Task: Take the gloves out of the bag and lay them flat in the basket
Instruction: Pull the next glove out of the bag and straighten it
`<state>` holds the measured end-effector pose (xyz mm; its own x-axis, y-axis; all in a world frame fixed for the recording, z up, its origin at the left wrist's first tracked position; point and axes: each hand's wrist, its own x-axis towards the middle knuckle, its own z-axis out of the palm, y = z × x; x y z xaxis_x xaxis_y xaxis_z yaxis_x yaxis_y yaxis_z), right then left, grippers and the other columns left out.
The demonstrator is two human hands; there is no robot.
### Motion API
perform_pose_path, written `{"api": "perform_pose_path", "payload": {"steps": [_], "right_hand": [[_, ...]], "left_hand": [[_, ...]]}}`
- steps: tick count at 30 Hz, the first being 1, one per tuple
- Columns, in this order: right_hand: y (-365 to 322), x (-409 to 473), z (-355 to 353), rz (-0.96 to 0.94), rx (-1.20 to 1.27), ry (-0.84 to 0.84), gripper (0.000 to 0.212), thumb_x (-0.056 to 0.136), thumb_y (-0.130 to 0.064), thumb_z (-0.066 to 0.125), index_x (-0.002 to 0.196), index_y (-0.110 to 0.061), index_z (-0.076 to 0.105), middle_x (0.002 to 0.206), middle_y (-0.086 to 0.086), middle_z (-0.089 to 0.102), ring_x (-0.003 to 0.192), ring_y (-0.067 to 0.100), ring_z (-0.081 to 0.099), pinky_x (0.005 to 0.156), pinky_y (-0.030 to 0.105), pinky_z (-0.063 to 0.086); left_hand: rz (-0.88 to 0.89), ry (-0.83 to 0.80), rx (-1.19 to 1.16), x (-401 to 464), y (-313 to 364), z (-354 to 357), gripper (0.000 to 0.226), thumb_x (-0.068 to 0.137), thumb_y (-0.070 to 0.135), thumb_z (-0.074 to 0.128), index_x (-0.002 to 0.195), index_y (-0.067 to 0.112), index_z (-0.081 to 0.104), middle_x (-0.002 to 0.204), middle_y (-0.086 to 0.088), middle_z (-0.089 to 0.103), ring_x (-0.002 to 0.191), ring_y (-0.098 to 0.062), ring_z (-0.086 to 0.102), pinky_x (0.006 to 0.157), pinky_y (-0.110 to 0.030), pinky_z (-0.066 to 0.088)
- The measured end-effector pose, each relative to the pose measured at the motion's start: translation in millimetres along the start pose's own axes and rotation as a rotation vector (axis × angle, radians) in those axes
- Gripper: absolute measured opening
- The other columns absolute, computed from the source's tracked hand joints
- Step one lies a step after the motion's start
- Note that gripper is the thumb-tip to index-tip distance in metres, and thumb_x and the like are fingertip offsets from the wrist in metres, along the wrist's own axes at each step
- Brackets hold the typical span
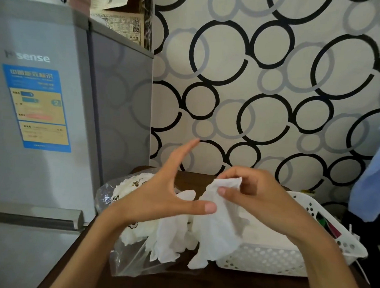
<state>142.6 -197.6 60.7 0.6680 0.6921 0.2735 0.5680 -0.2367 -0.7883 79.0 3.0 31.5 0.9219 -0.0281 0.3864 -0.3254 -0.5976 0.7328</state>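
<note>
Both forearms reach in from the near edge of the dark tabletop (199,285). Held up by its cuff, the white glove (215,229) hangs lengthwise, fingers pointing down toward the near edge, its lower part just over the left end of the white basket (266,260). The right hand (259,198) pinches that cuff between thumb and curled fingers. The left hand (164,193) is spread wide, fingers straight, thumb tip touching the glove's side, gripping nothing. Beneath it, toward the tabletop's left edge, more gloves spill from the clear bag (130,259). Since the basket lies to the right of the glove, the right hand is better placed to carry it over, the left to smooth it flat.
</note>
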Motion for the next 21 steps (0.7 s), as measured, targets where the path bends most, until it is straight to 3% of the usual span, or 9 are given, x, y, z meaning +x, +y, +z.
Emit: {"api": "perform_pose_path", "payload": {"steps": [1,3,6,8,11,13,16,19,21], "right_hand": [[-2.7,-0.8,2.1,-0.026,0.017,-0.036,0.009,0.088,-0.02,0.064,0.092,-0.026,0.069,0.086,-0.01,0.071,0.08,0.003,0.067,0.07,0.016,0.05],[-6.9,-2.7,0.8,-0.05,0.066,-0.05,0.01,0.088,-0.018,0.063,0.091,-0.025,0.071,0.084,-0.01,0.072,0.08,0.002,0.067,0.069,0.012,0.049],[-5.0,-6.2,-7.4,0.007,0.175,0.045,0.009,0.085,-0.019,0.066,0.09,-0.023,0.073,0.085,-0.006,0.073,0.081,0.006,0.068,0.066,0.014,0.05],[1.3,-6.6,-8.7,0.079,0.245,0.115,0.009,0.082,-0.021,0.07,0.09,-0.023,0.073,0.086,-0.005,0.073,0.08,0.007,0.069,0.063,0.015,0.05],[13.2,-6.1,-15.3,0.157,0.3,0.147,0.015,0.081,-0.021,0.071,0.095,-0.02,0.074,0.089,-0.003,0.074,0.083,0.01,0.069,0.065,0.016,0.051],[20.9,-8.4,-25.1,0.176,0.357,0.216,0.013,0.084,-0.023,0.068,0.094,-0.021,0.075,0.09,-0.002,0.075,0.085,0.01,0.069,0.067,0.017,0.052],[30.2,-13.0,-38.3,0.205,0.448,0.307,0.017,0.09,-0.026,0.059,0.09,-0.022,0.075,0.092,-0.001,0.075,0.086,0.011,0.068,0.076,0.025,0.05],[35.8,-15.0,-47.2,0.188,0.407,0.323,0.025,0.097,-0.026,0.048,0.094,-0.028,0.073,0.094,-0.005,0.073,0.094,0.011,0.066,0.082,0.028,0.049],[36.5,-17.1,-54.5,0.173,0.326,0.343,0.028,0.099,-0.029,0.045,0.091,-0.033,0.071,0.09,-0.01,0.071,0.091,0.008,0.065,0.08,0.028,0.05]], "left_hand": [[0.007,-0.068,-0.028,0.6,3.0,4.3,0.094,0.059,0.071,0.064,0.138,0.061,0.015,0.141,0.045,0.024,0.129,0.024,0.022,0.094,0.0,0.028],[0.0,-0.178,-0.127,2.4,6.0,13.7,0.07,0.071,0.065,0.056,0.136,0.049,0.034,0.13,0.037,0.049,0.122,0.016,0.043,0.094,-0.008,0.039],[-0.032,-0.204,-0.282,4.4,2.0,26.9,0.043,0.093,0.048,0.051,0.122,0.017,0.062,0.116,0.001,0.069,0.108,-0.016,0.065,0.094,-0.036,0.051],[-0.083,-0.157,-0.32,3.8,-2.5,30.8,0.046,0.093,0.045,0.049,0.111,0.006,0.066,0.106,-0.009,0.071,0.098,-0.026,0.068,0.088,-0.045,0.051],[-0.074,-0.075,-0.259,9.0,-1.6,32.6,0.056,0.088,0.051,0.046,0.093,0.0,0.066,0.084,-0.016,0.066,0.076,-0.023,0.061,0.07,-0.035,0.045],[-0.042,-0.069,-0.213,15.4,-1.1,32.9,0.066,0.088,0.06,0.045,0.093,-0.003,0.065,0.082,-0.025,0.06,0.071,-0.025,0.054,0.065,-0.033,0.039],[-0.061,-0.134,-0.19,28.0,7.0,37.9,0.074,0.086,0.071,0.039,0.097,0.003,0.067,0.081,-0.015,0.061,0.075,-0.022,0.054,0.072,-0.032,0.039],[-0.211,-0.304,-0.232,43.4,25.3,50.6,0.073,0.082,0.075,0.015,0.115,0.035,0.066,0.113,0.017,0.067,0.103,0.001,0.062,0.095,-0.022,0.04],[-0.256,-0.371,-0.262,52.1,39.2,61.7,0.062,0.086,0.071,0.007,0.114,0.047,0.058,0.115,0.026,0.062,0.104,0.011,0.055,0.096,-0.019,0.037]]}}
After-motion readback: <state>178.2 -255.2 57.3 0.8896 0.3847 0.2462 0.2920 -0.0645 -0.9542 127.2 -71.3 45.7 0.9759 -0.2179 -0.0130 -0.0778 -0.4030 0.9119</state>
